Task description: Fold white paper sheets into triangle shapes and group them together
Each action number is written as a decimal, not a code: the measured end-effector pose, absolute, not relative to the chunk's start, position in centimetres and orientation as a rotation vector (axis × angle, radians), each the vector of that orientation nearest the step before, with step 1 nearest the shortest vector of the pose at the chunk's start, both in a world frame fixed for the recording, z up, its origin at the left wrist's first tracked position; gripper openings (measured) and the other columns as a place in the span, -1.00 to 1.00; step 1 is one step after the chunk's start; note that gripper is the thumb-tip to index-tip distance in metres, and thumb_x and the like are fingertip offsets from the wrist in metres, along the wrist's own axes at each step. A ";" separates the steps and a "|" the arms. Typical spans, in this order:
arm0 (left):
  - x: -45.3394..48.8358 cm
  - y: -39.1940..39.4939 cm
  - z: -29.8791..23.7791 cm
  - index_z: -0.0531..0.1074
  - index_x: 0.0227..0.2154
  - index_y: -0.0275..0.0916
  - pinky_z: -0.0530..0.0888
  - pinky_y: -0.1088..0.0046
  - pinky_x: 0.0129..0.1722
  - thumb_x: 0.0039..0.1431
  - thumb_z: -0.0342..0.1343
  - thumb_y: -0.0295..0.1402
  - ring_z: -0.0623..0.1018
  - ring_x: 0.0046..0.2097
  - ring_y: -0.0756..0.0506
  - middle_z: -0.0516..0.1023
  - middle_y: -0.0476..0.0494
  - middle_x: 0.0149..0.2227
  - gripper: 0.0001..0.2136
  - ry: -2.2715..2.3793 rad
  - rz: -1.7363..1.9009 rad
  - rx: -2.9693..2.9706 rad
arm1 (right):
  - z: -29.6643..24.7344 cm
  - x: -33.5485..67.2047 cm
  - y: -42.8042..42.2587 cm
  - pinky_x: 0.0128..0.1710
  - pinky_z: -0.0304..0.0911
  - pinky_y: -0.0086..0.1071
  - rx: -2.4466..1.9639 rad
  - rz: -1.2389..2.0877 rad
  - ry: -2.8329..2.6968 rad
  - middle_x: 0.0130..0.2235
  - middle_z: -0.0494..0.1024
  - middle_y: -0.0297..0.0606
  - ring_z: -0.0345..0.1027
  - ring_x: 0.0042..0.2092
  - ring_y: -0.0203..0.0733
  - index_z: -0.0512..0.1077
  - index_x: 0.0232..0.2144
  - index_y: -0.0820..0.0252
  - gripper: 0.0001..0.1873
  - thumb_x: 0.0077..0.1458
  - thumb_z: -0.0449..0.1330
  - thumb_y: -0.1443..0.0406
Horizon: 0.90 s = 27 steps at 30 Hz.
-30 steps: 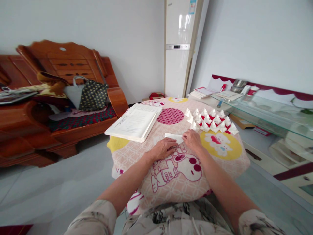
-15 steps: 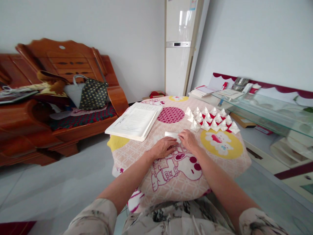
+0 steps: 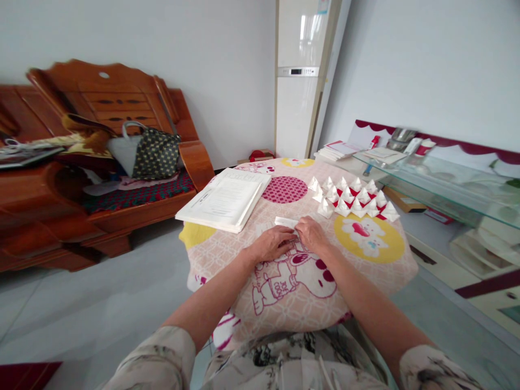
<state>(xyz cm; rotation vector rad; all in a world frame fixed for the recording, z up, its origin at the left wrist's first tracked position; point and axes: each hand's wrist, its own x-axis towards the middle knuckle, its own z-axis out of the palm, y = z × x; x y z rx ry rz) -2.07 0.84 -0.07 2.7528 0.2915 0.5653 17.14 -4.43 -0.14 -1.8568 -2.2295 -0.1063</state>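
The left hand [image 3: 273, 243] and right hand [image 3: 312, 234] hid part of the paper [image 3: 285, 221]; the left's grip was unclear. Small print on the sheets [image 3: 225, 197] was unreadable. The top edge cropped the air conditioner [image 3: 298, 111], the left edge the sofa [image 3: 138, 214].

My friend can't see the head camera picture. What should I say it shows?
A person's left hand and right hand are on a folded white paper strip, over a patterned pink tablecloth. Rows of pointed paper pieces stand at right; a paper stack lies at left.
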 end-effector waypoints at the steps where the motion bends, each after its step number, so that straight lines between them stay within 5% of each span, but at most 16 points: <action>1: -2.1 0.9 -0.1 0.52 -0.03 -0.26 0.45 0.26 0.12 0.35 0.01 -0.32 0.52 0.08 -0.20 0.54 -0.30 0.04 -0.73 0.294 0.566 2.752 | -0.2 17.1 -4.4 -0.16 0.18 -0.35 -1.854 -0.107 -2.236 -0.30 0.53 -0.04 0.34 -0.15 -0.09 0.57 -0.39 0.30 -0.69 0.20 0.03 0.49; 27: -2.3 1.2 -0.4 0.56 -0.03 -0.28 0.48 0.30 0.08 0.30 0.06 -0.35 0.57 0.04 -0.20 0.58 -0.31 0.02 -0.73 0.356 0.567 2.771 | -1.8 17.7 -4.2 -0.14 0.23 -0.34 -1.623 0.063 -2.018 -0.30 0.49 -0.14 0.33 -0.19 -0.12 0.54 -0.39 0.27 -0.84 0.13 0.17 0.49</action>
